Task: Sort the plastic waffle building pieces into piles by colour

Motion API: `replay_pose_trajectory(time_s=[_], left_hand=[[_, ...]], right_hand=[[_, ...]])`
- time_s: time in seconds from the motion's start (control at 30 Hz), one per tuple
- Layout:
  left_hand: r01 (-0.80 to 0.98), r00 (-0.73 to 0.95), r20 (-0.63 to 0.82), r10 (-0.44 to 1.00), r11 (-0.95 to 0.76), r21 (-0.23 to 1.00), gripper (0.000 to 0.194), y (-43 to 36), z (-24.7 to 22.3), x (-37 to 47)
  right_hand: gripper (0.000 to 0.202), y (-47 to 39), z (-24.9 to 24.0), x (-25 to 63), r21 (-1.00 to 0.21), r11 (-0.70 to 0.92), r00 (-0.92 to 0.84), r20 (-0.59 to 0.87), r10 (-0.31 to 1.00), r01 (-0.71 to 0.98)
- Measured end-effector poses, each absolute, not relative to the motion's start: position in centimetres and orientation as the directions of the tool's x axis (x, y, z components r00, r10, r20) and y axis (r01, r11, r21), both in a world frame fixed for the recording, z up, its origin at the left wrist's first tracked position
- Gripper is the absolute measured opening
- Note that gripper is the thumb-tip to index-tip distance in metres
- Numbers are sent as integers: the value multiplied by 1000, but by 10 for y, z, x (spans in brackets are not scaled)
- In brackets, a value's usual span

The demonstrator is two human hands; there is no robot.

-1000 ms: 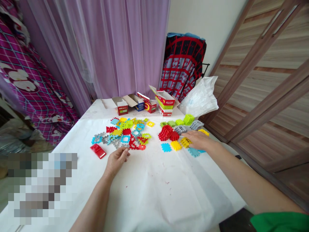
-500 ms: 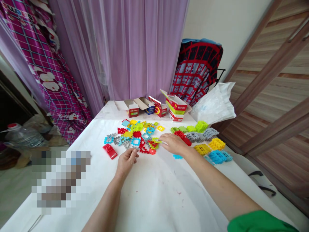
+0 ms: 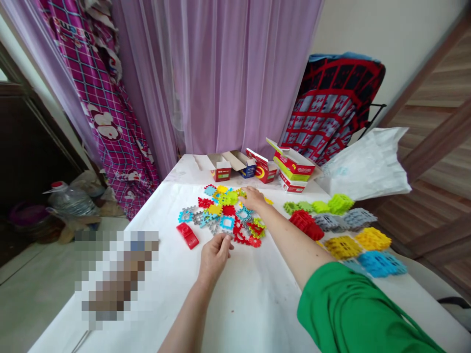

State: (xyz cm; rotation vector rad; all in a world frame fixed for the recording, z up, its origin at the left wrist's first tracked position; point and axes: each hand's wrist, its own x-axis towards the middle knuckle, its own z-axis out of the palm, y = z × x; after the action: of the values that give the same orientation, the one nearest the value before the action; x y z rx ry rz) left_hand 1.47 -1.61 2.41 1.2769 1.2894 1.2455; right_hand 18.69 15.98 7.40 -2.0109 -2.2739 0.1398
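Observation:
A loose heap of flat toothed plastic pieces (image 3: 228, 223) in red, yellow, green, blue and grey lies mid-table. My right hand (image 3: 253, 200) reaches over the heap's back right side, its fingertips at the pieces; what they touch is too small to tell. At the heap's front edge rests my left hand (image 3: 217, 254), fingers curled and thumb against them; nothing can be made out in them. To the right stand colour-sorted stacks: green (image 3: 340, 203), red (image 3: 306, 224), grey (image 3: 358, 219), yellow (image 3: 343, 246) and blue (image 3: 382, 263).
Opened small boxes (image 3: 221, 171) line the back of the white table (image 3: 257, 299), with a red and green box (image 3: 294, 164) at their right. A white plastic bag (image 3: 364, 164) sits behind the stacks. A red object (image 3: 187, 236) lies left of the heap. Pixelated area at left.
My right hand has moved from beside the red stack to the back of the heap. The blue piece near my right wrist is no longer visible. The view has shifted, moving things rightward.

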Motion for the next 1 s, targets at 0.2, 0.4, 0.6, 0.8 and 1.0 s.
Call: replay_pose_trajectory(time_s=[0.2,0.4,0.6,0.8,1.0], left_hand=[[81,-52,53,997,-49,996,38,-17,18,16],[44,-141,53,989,-47,998,43,-16,19,15],[-1,-380,92,920,-100,995,45,-13,23,10],[-26,-471,110,875,-139,990,41,-10,24,8],[-43,-474,99,875,-136,990,39,-8,22,7]], right_hand=[[47,176,68,167,-120,162,-170,-63,983,980],[55,170,62,140,-139,255,-273,-131,953,957],[51,155,69,155,-104,299,-311,-133,941,949],[40,152,90,152,-71,238,-243,-80,967,969],[45,161,81,92,-89,157,-159,-16,987,984]])
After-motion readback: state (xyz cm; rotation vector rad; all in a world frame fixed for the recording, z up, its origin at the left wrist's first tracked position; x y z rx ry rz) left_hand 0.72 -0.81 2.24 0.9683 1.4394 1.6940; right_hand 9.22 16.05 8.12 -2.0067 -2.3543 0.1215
